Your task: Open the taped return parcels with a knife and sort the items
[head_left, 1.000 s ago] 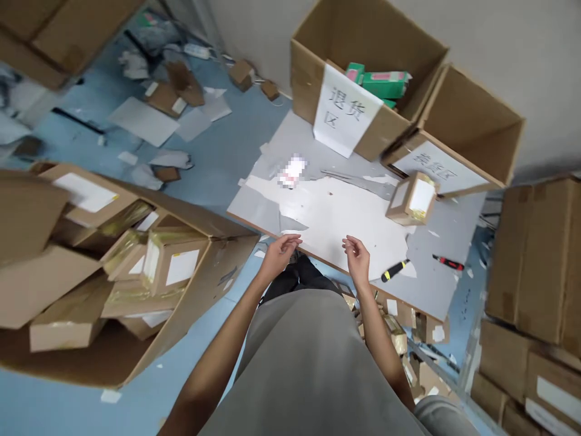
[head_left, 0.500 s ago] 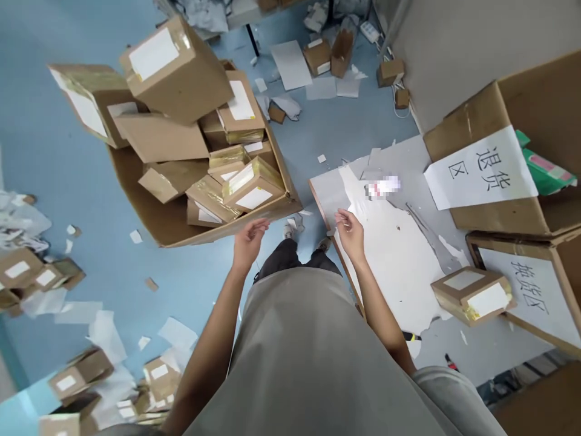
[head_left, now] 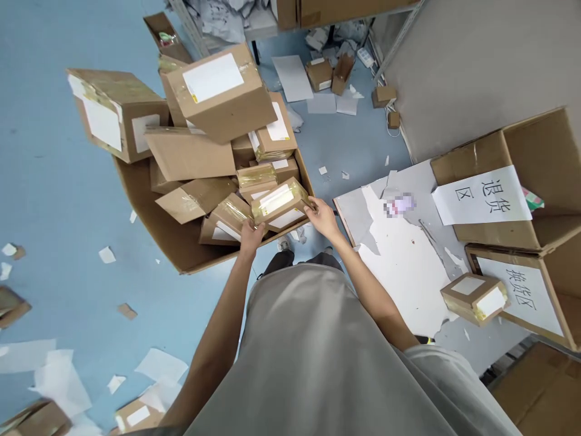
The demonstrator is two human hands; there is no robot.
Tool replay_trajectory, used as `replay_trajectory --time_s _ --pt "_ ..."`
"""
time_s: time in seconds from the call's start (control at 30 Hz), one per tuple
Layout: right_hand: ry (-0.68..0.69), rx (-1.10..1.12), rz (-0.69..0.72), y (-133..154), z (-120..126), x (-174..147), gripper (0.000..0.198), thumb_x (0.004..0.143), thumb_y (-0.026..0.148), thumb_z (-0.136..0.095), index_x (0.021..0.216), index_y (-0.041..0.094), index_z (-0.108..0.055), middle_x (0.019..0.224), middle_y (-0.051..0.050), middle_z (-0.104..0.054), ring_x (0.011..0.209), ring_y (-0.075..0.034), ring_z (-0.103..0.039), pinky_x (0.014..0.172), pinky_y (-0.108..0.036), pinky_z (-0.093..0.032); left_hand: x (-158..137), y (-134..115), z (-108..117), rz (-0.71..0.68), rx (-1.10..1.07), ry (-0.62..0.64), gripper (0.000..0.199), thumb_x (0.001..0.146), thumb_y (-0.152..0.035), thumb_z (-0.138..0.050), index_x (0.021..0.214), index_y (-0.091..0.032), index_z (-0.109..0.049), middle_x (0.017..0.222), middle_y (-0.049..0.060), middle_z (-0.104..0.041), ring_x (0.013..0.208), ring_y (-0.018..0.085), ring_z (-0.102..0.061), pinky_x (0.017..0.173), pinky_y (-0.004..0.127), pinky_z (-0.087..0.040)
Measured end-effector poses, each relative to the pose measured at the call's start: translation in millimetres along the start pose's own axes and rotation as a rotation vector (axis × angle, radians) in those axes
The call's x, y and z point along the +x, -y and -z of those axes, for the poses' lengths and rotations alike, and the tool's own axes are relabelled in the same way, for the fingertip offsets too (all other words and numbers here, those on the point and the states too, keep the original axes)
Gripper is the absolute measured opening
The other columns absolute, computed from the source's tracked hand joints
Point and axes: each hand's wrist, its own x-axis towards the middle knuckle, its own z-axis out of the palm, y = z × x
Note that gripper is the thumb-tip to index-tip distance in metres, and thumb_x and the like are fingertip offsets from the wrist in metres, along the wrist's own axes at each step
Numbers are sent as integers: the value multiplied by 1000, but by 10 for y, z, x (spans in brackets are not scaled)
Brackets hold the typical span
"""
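Note:
A small cardboard box [head_left: 280, 204] with white labels and yellowish tape lies at the near right corner of a large open carton [head_left: 145, 224]. My right hand [head_left: 321, 217] grips its right end, thumb and fingers at the edge. At the box's lower left end is my left hand [head_left: 251, 237], its fingers closed against it and partly hidden. Several taped boxes fill the carton around it. A larger labelled box [head_left: 222, 91] rests tilted on top of the pile, and another taped box [head_left: 118, 115] leans over the far left rim.
To the right stands a table [head_left: 347, 212] with a torn white sheet [head_left: 403, 266] and a taped box [head_left: 474, 297]. Two open cartons with handwritten signs [head_left: 483, 197] stand at its far side. Paper scraps [head_left: 157, 366] and boxes litter the blue floor. A shelf [head_left: 263, 24] stands at the back.
Both hands, held apart in front of the carton before, have reached forward into its near corner and taken hold of the small box. The view has shifted, so the carton appears farther right.

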Motion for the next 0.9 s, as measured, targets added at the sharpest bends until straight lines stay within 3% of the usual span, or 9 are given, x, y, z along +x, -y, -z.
replay_trajectory --time_s 0.07,0.2,0.3,0.4,0.5,0.6,0.73,0.9 --pt "27 -107 -63 99 -151 208 48 105 32 -70 150 16 -71 160 -18 -72 146 -34 -71 128 -47 -54 143 -77 23 106 -27 -13 36 82 -35 -83 110 -16 -70 116 13 -80 121 31 -73 115 44 -55" --pt "65 -257 -174 233 -405 408 49 103 22 -67 151 11 -69 161 -22 -70 151 -39 -67 131 -53 -50 284 -214 13 158 -74 60 32 80 -42 -86 95 -18 -72 97 9 -80 111 30 -75 103 40 -58" --pt "15 -245 -171 294 -503 354 49 101 22 -68 150 13 -70 158 -21 -73 152 -41 -65 132 -55 -49 257 -274 57 166 -74 80 33 80 -45 -85 91 -18 -72 91 8 -79 105 30 -76 97 39 -60" --pt "-82 -146 -100 374 -418 162 53 103 35 -70 153 17 -70 154 -17 -76 154 -39 -63 134 -54 -47 88 -369 216 91 -81 71 35 81 -46 -85 96 -17 -74 101 10 -82 111 31 -77 102 40 -60" --pt "-226 -20 -6 484 -113 -120 57 107 54 -66 153 21 -70 153 -16 -76 147 -36 -68 130 -53 -52 -169 -558 393 -87 -131 64 44 86 -51 -86 112 -18 -74 121 13 -83 120 31 -77 108 43 -61" --pt "-421 87 18 558 345 -446 61 109 65 -64 150 22 -71 149 -17 -77 137 -33 -73 123 -52 -57 -404 -811 361 -132 -146 199 51 87 -60 -88 114 -20 -72 120 13 -82 115 30 -79 104 46 -65" --pt "-617 16 -28 453 1010 -901 61 107 68 -66 151 26 -70 152 -16 -74 137 -33 -72 122 -55 -58 -678 -1103 -137 -122 -167 481 57 81 -63 -94 110 -20 -70 117 13 -82 109 30 -81 104 50 -67" --pt "-719 -147 -213 -62 1723 -1505 64 103 63 -67 152 21 -71 144 -19 -77 126 -37 -73 116 -61 -59 -1160 -1249 -961 0 -174 832 57 76 -54 -102 109 -18 -75 126 15 -82 119 33 -80 116 57 -62"
